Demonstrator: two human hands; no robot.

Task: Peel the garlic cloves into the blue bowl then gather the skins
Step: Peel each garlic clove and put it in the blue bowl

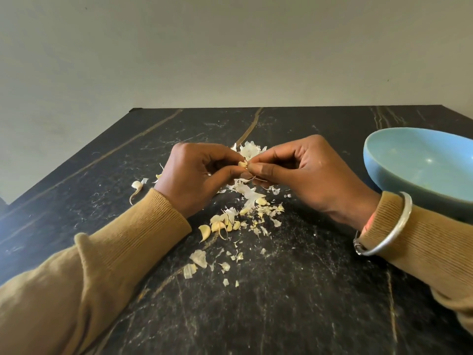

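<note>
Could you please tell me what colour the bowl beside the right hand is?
The bowl is light blue, seen best in the head view.

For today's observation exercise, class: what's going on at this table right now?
A person is peeling garlic. The left hand and the right hand pinch one garlic clove between their fingertips above the dark marble table. Loose skins and a few cloves lie scattered beneath them. The blue bowl stands to the right, beside the right wrist.
</note>
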